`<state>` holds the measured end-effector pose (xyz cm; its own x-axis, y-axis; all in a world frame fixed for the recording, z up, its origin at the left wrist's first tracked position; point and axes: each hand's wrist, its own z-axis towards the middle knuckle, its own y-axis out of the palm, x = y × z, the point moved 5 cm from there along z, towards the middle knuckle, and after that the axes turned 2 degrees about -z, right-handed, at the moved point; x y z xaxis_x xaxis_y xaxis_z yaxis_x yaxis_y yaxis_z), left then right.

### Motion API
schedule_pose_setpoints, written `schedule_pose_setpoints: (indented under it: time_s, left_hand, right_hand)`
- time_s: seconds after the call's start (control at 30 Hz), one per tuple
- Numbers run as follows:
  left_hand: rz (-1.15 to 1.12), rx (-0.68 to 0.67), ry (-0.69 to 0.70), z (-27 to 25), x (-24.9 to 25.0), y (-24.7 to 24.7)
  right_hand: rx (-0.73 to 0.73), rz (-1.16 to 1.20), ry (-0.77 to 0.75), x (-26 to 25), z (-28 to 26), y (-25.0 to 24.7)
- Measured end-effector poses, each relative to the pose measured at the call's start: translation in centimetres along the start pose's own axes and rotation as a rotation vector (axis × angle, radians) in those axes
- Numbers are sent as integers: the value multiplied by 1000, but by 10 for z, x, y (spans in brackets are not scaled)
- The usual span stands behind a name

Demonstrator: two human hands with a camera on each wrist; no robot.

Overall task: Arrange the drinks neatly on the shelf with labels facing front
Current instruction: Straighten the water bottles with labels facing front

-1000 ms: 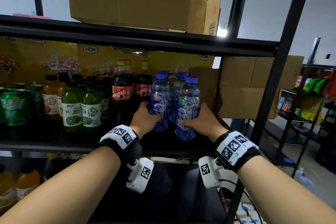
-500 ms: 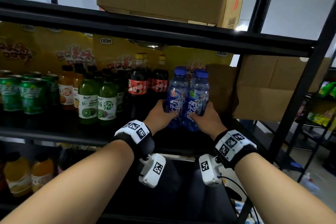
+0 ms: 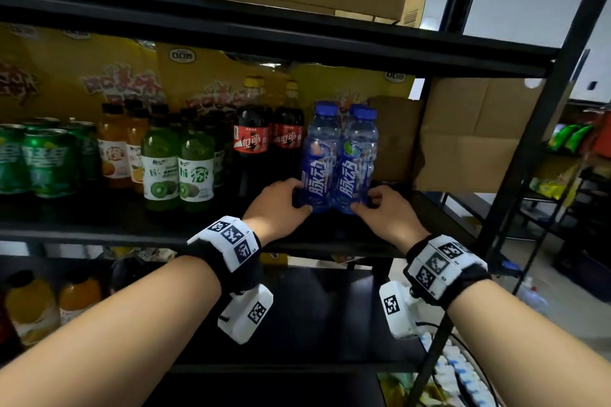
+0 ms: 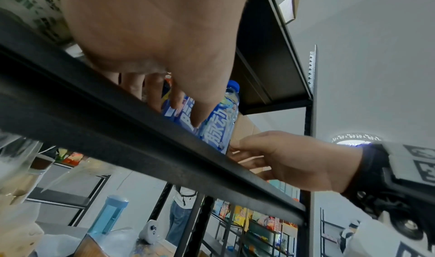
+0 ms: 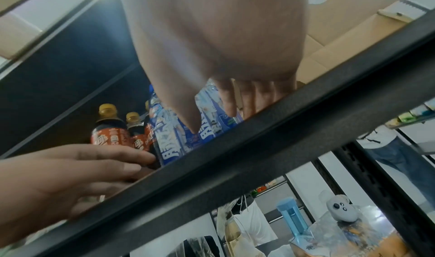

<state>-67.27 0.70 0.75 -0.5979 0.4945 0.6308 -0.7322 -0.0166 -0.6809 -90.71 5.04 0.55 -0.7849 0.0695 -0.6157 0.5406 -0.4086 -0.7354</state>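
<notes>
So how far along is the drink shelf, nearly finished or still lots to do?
Mostly done, it seems. The green cans, kiwi bottles and cola bottles stand in rows with labels forward. In hand: the left hand and right hand grip the bases of the two front blue bottles, labels facing front. Left: letting go, perhaps a final nudge. Bottles behind are hidden.

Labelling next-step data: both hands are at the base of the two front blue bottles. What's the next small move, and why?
Probably let go and draw both hands back. The left blue bottle and right blue bottle stand upright side by side with labels facing front, next to the cola bottles. The left hand and right hand only grip their bases.
</notes>
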Motion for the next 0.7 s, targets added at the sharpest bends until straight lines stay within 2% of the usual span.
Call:
schedule_pose_setpoints:
  time_s: [0.13,0.23,0.33,0.47,0.57,0.7]
  left_hand:
    - [218,-23,17,-14,-2,-7]
    - [339,0,19,-28,-4,-18]
    - [384,47,39,-47,-9,-33]
    - [395,156,66,-79,-15,-53]
    - [392,220,26,-107,-26,-71]
    - [420,314,-140,-150,-60,-103]
  right_hand:
    - [38,-117,-110,-18,-24,1]
    - [31,-197,-259,-42,-45,9]
    - [-23,-242,-338,-68,-63,21]
    - [-75,-158,-439,-101,-82,39]
    - [-134,-78,-549,-128,-98,59]
    - [-263,1,-678,-164,-123,102]
